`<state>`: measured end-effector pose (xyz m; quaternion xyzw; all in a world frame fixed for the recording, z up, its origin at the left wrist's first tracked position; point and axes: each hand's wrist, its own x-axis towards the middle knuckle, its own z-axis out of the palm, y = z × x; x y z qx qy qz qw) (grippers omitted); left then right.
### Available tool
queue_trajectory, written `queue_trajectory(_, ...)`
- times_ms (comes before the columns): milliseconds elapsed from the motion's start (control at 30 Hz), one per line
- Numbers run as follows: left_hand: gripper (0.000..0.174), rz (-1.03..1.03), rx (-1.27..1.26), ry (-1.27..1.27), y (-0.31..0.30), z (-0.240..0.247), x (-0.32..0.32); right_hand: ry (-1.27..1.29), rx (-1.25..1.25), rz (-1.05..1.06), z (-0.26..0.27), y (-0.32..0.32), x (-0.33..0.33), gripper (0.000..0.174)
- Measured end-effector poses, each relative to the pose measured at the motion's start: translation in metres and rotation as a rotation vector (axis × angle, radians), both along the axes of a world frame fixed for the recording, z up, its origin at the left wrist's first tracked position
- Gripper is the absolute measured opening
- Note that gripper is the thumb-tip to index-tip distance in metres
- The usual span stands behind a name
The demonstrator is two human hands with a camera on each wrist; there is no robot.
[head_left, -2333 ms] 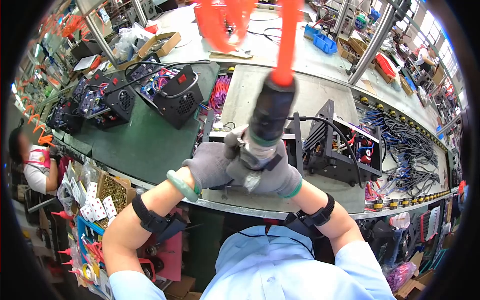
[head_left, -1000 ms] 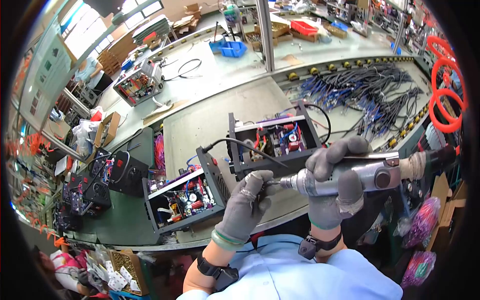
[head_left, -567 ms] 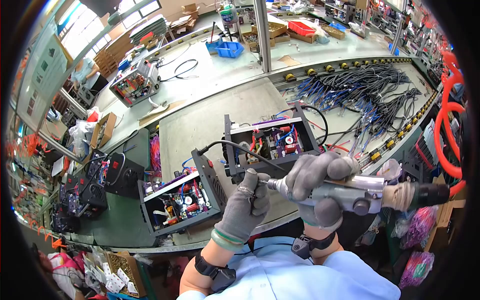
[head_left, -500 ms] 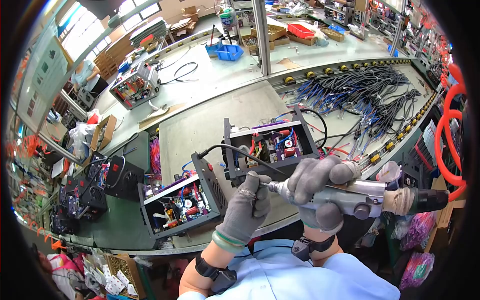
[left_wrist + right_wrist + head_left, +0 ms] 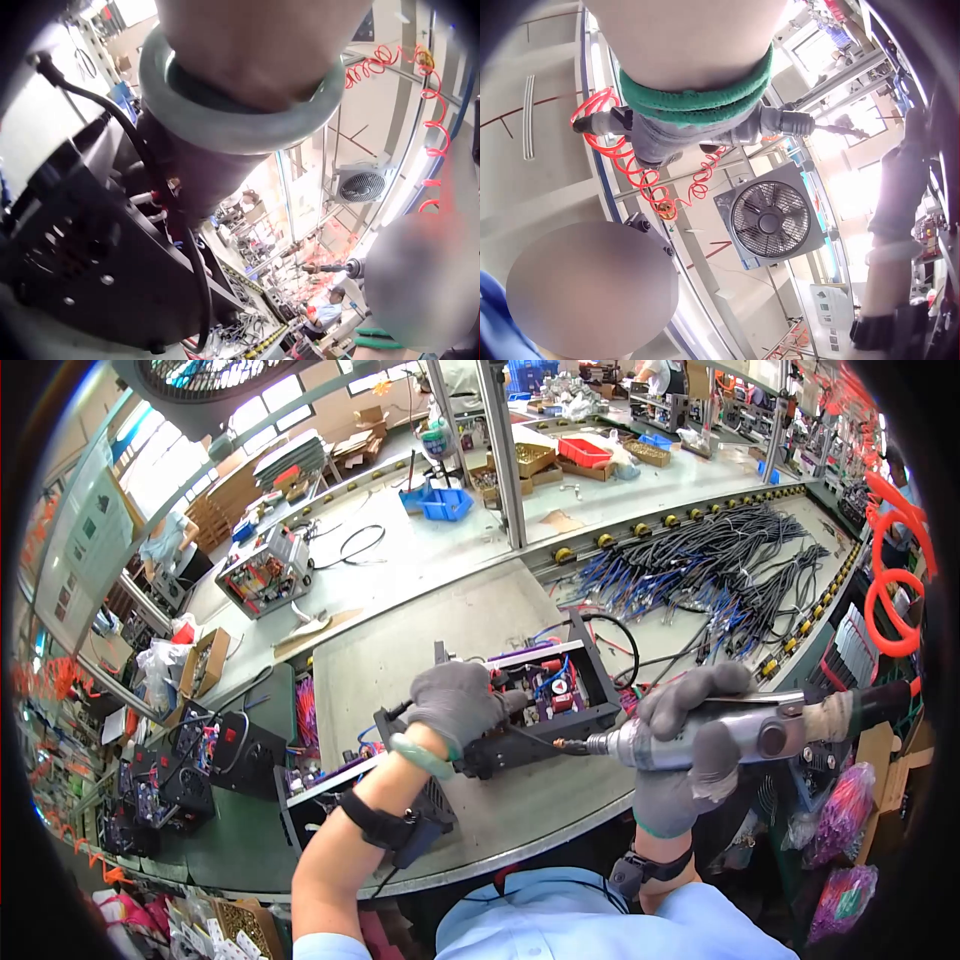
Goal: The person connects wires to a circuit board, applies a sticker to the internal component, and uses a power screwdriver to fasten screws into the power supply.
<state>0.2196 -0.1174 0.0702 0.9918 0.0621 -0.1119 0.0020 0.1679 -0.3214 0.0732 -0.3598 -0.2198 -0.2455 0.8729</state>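
Observation:
My gloved right hand (image 5: pixel 685 750) grips a silver air screwdriver (image 5: pixel 715 740), held level with its bit (image 5: pixel 590 745) pointing left. At the bit's end is a small coppery tip. My gloved left hand (image 5: pixel 455 705) is at the left end of an open black chassis (image 5: pixel 560 735) with a circuit board and coloured wires inside. Its fingers are largely hidden by the hand and forearm, and I cannot tell whether they grip the frame. In the left wrist view a black cable (image 5: pixel 135 127) runs past that hand, along the chassis's dark panel (image 5: pixel 97 277).
A second open chassis (image 5: pixel 330 795) lies under my left forearm. More black units (image 5: pixel 180 760) stand on the green mat at left. Bundled cables (image 5: pixel 690 560) cover the right of the bench. A red coiled air hose (image 5: pixel 890 580) hangs at far right.
My left hand has left the screwdriver's bit, where its fingers were pinched, and moved left to the chassis. My right hand keeps hold of the screwdriver. The head view has shifted slightly.

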Motion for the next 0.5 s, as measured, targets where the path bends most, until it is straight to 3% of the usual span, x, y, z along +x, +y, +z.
queue_trajectory(200, 0.040, 0.048, -0.005, 0.061, 0.002, -0.014, 0.011, 0.069, 0.071, 0.090, -0.001, 0.009, -0.008, 0.053)
queue_trajectory(267, 0.029, -0.031, -0.055, -0.085, 0.016, -0.031, 0.008, 0.064, 0.032, 0.135, -0.002, 0.011, -0.007, 0.052)
queue_trajectory(400, 0.021, -0.046, -0.101, -0.098, 0.023, -0.022, -0.019, 0.128, 0.013, 0.104, -0.005, 0.011, -0.009, 0.052)
queue_trajectory(500, 0.014, -0.203, 0.017, -0.060, 0.022, -0.019, -0.024, 0.095, -0.019, 0.132, -0.008, -0.001, -0.003, 0.050)
